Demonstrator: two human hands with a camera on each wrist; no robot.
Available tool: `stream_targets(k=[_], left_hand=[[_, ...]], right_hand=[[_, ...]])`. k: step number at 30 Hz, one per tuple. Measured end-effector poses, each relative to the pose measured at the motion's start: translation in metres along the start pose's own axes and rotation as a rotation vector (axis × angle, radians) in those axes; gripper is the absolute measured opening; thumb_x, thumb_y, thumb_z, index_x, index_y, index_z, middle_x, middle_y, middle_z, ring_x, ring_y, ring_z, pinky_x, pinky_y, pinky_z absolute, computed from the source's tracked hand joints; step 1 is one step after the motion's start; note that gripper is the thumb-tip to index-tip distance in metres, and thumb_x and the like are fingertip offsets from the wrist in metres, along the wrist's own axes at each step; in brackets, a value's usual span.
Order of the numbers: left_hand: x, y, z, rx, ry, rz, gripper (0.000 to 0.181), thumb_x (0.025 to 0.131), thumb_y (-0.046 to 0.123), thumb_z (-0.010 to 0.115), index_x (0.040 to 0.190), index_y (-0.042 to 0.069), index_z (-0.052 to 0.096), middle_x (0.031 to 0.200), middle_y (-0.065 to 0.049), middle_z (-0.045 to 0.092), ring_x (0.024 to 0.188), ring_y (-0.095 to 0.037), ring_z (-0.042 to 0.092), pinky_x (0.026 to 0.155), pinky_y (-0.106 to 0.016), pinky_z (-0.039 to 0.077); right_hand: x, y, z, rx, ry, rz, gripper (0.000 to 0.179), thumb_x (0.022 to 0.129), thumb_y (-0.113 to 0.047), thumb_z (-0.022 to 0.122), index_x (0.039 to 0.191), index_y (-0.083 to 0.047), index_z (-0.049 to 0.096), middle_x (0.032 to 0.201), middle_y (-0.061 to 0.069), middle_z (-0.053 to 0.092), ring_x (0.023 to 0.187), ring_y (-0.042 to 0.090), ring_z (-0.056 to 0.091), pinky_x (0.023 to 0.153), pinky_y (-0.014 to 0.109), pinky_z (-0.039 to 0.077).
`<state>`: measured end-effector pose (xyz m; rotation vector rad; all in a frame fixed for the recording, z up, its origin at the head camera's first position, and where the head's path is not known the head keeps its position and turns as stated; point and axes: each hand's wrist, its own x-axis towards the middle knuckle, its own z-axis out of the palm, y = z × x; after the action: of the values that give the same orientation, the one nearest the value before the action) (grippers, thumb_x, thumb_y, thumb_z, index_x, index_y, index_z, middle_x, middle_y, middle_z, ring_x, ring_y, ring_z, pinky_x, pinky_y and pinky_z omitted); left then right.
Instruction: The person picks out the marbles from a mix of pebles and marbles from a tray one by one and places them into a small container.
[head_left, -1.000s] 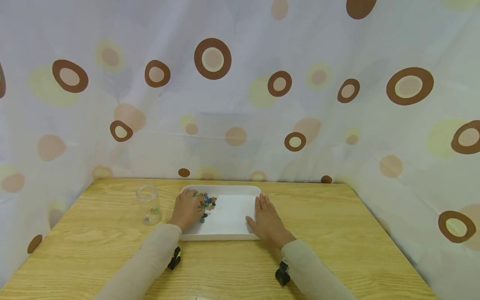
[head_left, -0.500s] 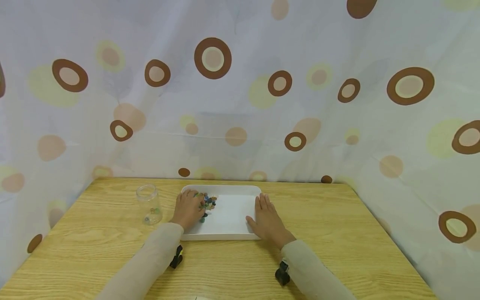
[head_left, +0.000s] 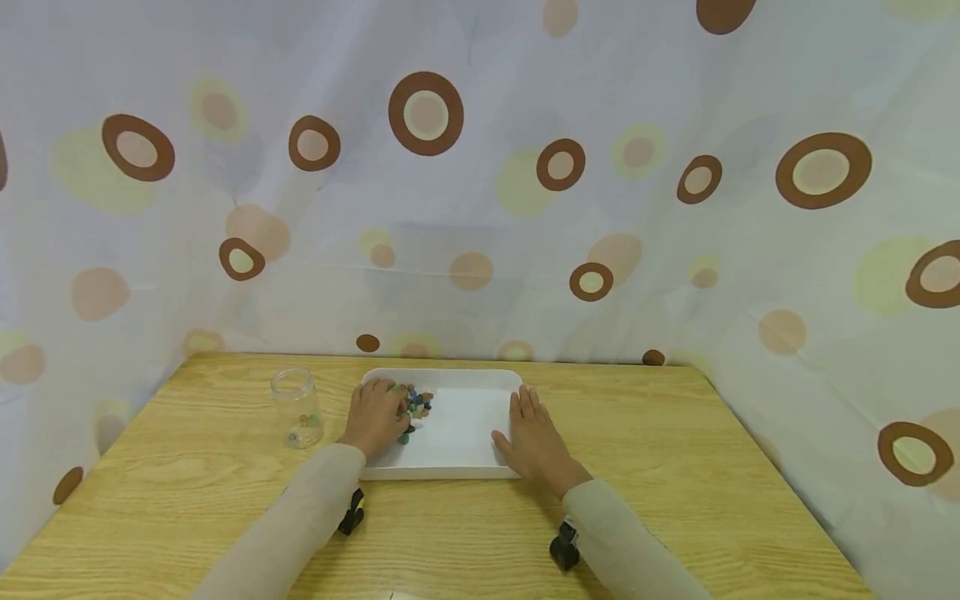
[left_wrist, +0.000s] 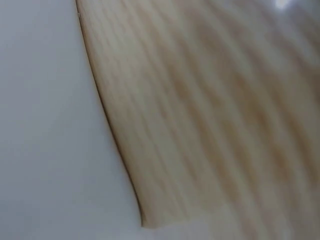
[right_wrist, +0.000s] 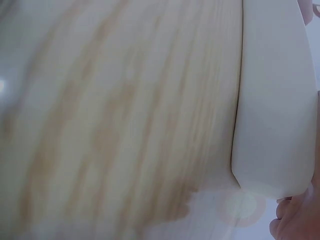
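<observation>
A shallow white tray (head_left: 467,433) lies on the wooden table between both hands. Small multicoloured stones (head_left: 418,403) are gathered in its left part. My left hand (head_left: 375,415) reaches over the tray's left side with bent fingers among these stones. Its fingertips are hidden, so I cannot tell whether it pinches one. My right hand (head_left: 536,442) rests along the tray's right rim, fingers straight and thumb over the inside. The right wrist view shows fingers (right_wrist: 300,220) at the far end of the tray wall (right_wrist: 275,110). Only tray wall (left_wrist: 55,130) and table show in the left wrist view.
Left of the tray stands a clear jar (head_left: 295,408) without a lid, a few small stones (head_left: 306,425) at its bottom. A patterned curtain (head_left: 480,208) hangs behind the wooden table (head_left: 645,450) and along its sides.
My left hand shifts very slightly over the stones. The right hand, the tray and the jar stay in place.
</observation>
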<state>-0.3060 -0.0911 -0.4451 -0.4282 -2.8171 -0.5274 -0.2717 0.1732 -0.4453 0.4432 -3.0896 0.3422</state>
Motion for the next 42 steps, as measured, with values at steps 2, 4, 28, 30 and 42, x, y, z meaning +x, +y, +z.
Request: stream_targets(k=[2,4,28,30,42], left_hand=[[-0.001,0.0,-0.002,-0.013,0.002,0.003,0.017,0.082,0.017,0.072,0.068,0.014,0.062,0.124,-0.019,0.058,0.124,-0.039,0.045,0.105,-0.059,0.031],[-0.002,0.001,-0.004,-0.028,0.006,0.007,0.016,0.081,0.016,0.072,0.069,0.013,0.062,0.125,-0.02,0.058,0.124,-0.039,0.045,0.104,-0.059,0.033],[-0.017,-0.005,-0.092,-0.039,0.194,0.144,0.013,0.084,0.016,0.072,0.087,0.004,0.07,0.133,-0.024,0.052,0.13,-0.046,0.038,0.104,-0.06,0.035],[-0.022,-0.013,-0.105,-0.029,0.215,0.126,0.013,0.085,0.016,0.071,0.088,0.004,0.069,0.133,-0.024,0.051,0.131,-0.047,0.036,0.104,-0.061,0.034],[-0.046,-0.072,-0.143,0.009,0.287,0.037,0.014,0.084,0.011,0.07,0.088,-0.002,0.069,0.128,-0.032,0.05,0.123,-0.055,0.036,0.1,-0.067,0.031]], right_hand=[[0.0,0.0,0.0,0.001,0.003,-0.005,0.073,0.101,-0.04,0.042,0.148,0.01,0.017,0.156,0.028,0.006,0.145,0.04,0.003,0.117,0.052,0.013],[-0.001,0.001,0.0,0.0,0.005,-0.009,0.073,0.1,-0.04,0.043,0.147,0.011,0.018,0.156,0.028,0.007,0.145,0.041,0.003,0.117,0.052,0.013],[0.001,0.0,0.0,-0.018,0.018,-0.026,0.072,0.1,-0.038,0.043,0.146,0.013,0.019,0.155,0.031,0.008,0.145,0.043,0.005,0.116,0.053,0.015],[0.0,-0.001,-0.001,-0.009,0.012,-0.024,0.072,0.1,-0.037,0.043,0.146,0.013,0.018,0.155,0.031,0.008,0.145,0.043,0.005,0.116,0.053,0.015],[0.003,0.001,0.001,-0.01,-0.005,0.002,0.074,0.101,-0.04,0.042,0.148,0.011,0.016,0.156,0.028,0.005,0.146,0.04,0.002,0.117,0.051,0.014]])
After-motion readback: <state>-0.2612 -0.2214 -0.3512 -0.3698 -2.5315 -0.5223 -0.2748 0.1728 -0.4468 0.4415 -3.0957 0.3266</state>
